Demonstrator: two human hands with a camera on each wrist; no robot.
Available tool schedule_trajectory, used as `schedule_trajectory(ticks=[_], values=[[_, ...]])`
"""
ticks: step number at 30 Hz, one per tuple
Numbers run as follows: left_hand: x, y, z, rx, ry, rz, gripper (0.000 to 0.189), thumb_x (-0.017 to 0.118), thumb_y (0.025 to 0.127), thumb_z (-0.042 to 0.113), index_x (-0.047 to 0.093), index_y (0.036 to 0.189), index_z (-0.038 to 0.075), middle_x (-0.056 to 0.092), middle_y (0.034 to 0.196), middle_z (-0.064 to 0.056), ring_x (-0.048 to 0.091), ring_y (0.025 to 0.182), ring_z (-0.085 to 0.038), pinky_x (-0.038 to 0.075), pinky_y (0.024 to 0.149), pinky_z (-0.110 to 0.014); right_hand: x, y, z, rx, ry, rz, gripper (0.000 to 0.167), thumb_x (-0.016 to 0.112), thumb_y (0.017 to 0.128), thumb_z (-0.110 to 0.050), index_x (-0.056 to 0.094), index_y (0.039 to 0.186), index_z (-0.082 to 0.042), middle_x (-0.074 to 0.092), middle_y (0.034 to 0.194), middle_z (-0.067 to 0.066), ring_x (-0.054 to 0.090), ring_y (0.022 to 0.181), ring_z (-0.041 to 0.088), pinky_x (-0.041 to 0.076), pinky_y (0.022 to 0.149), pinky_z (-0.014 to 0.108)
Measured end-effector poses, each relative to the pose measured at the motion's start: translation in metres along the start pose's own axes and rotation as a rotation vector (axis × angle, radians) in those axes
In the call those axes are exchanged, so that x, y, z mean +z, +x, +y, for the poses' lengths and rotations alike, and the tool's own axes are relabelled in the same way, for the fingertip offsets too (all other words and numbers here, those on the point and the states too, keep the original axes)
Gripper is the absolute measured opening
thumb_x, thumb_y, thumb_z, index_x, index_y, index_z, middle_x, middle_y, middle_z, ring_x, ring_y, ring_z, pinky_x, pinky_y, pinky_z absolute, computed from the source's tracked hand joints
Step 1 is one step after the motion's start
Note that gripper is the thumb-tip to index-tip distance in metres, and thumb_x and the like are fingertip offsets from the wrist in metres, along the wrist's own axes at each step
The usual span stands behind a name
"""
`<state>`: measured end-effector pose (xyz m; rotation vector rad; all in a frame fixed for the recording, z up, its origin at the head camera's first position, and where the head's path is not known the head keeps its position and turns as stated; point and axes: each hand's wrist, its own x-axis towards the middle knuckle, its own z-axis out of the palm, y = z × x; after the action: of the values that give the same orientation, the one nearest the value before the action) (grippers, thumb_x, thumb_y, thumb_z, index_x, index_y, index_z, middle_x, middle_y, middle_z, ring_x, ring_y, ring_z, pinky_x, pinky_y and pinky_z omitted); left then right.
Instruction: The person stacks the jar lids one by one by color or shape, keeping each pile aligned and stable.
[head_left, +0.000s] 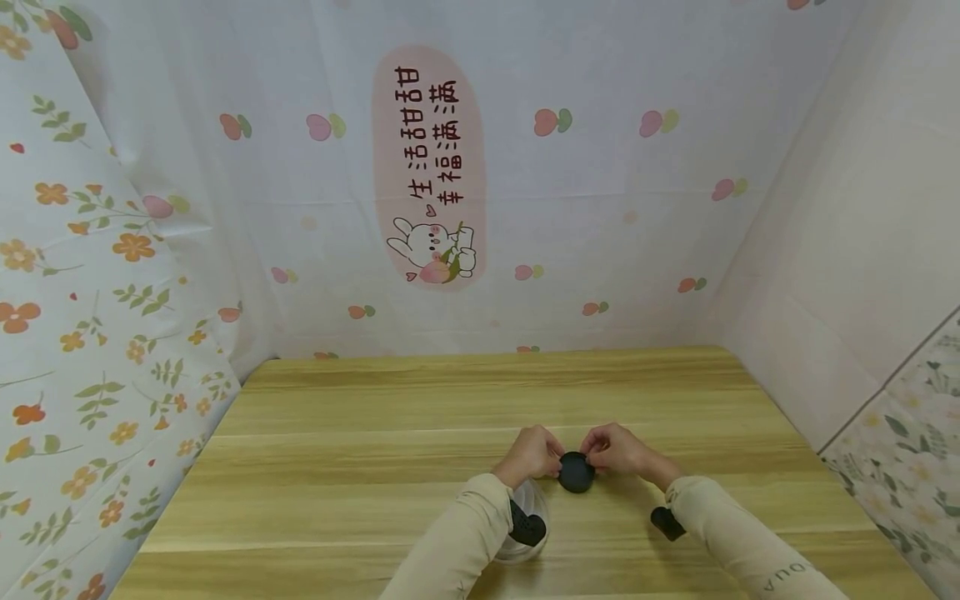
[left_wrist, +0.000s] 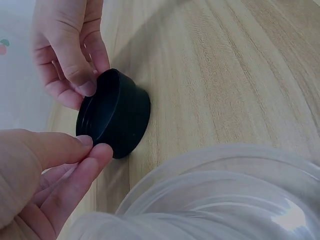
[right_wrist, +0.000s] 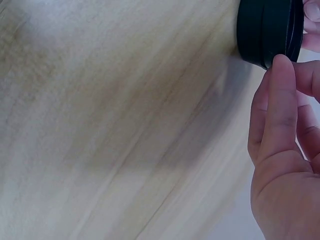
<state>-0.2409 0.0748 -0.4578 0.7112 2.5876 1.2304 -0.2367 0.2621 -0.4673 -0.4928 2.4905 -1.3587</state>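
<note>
A round black plastic cap (head_left: 577, 473), hollow like a shallow cup, is between my two hands above the wooden table; its hollow side faces up in the left wrist view (left_wrist: 122, 117). My left hand (head_left: 531, 457) pinches its rim on the left between thumb and fingertips. On the opposite side my right hand (head_left: 621, 451) pinches the rim with thumb and finger, as the right wrist view also shows. Whether the cap's base touches the table, I cannot tell. Beneath my left wrist stands a clear, ridged plastic container (left_wrist: 220, 195), partly hidden by the sleeve and wrist camera.
The wood-grain table (head_left: 360, 467) spreads to both sides. Behind it hangs a pale printed cloth (head_left: 600, 208), with a flowered cloth (head_left: 97, 333) at the left. Black wrist cameras sit under both forearms.
</note>
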Motion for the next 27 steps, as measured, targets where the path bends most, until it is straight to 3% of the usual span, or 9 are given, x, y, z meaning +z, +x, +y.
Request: schedule_trajectory(ticks=[7, 13, 23, 26, 27], values=[[0.001, 0.001, -0.003, 0.025, 0.048, 0.023, 0.013, 0.067, 0.064, -0.008, 0.070, 0.076, -0.003, 0.063, 0.061, -0.005, 0.048, 0.049, -0.001, 0.038, 0.045, -0.012, 0.001, 0.000, 0.001, 0.020, 0.019, 0.005, 0.010, 0.057, 0.074, 0.008, 0.057, 0.083, 0.012, 0.056, 0.070, 0.005, 0.052, 0.057, 0.015, 0.048, 0.051, 0.029], [0.001, 0.001, -0.005, 0.015, 0.049, 0.037, 0.010, 0.070, 0.065, -0.004, 0.070, 0.075, -0.002, 0.065, 0.066, -0.006, 0.051, 0.054, -0.005, 0.040, 0.048, -0.014, 0.001, 0.000, 0.002, 0.042, 0.029, 0.005, 0.010, 0.057, 0.076, 0.008, 0.058, 0.085, 0.012, 0.056, 0.072, 0.006, 0.054, 0.061, 0.016, 0.049, 0.054, 0.030], [0.000, -0.001, -0.006, -0.021, 0.015, 0.024, 0.005, 0.069, 0.069, -0.002, 0.069, 0.074, -0.002, 0.063, 0.059, -0.006, 0.055, 0.049, -0.007, 0.042, 0.047, -0.015, 0.000, 0.001, 0.005, 0.049, 0.046, -0.008, 0.011, 0.057, 0.077, 0.006, 0.058, 0.087, 0.012, 0.057, 0.074, 0.007, 0.055, 0.065, 0.017, 0.050, 0.057, 0.033], [0.003, 0.006, -0.017, -0.016, 0.033, -0.002, 0.004, 0.069, 0.071, 0.002, 0.070, 0.075, 0.001, 0.063, 0.059, -0.003, 0.056, 0.051, -0.008, 0.044, 0.048, -0.017, 0.000, 0.001, 0.005, 0.056, 0.043, -0.003, 0.012, 0.058, 0.080, 0.002, 0.058, 0.088, 0.011, 0.058, 0.075, 0.007, 0.056, 0.066, 0.017, 0.051, 0.058, 0.033], [0.009, 0.013, -0.031, 0.032, 0.050, 0.008, 0.005, 0.068, 0.073, 0.008, 0.070, 0.074, 0.004, 0.062, 0.059, 0.000, 0.055, 0.051, -0.006, 0.044, 0.048, -0.017, 0.000, 0.000, 0.004, 0.062, 0.042, 0.002, 0.013, 0.057, 0.081, 0.000, 0.058, 0.088, 0.011, 0.058, 0.075, 0.007, 0.056, 0.066, 0.017, 0.051, 0.058, 0.034]])
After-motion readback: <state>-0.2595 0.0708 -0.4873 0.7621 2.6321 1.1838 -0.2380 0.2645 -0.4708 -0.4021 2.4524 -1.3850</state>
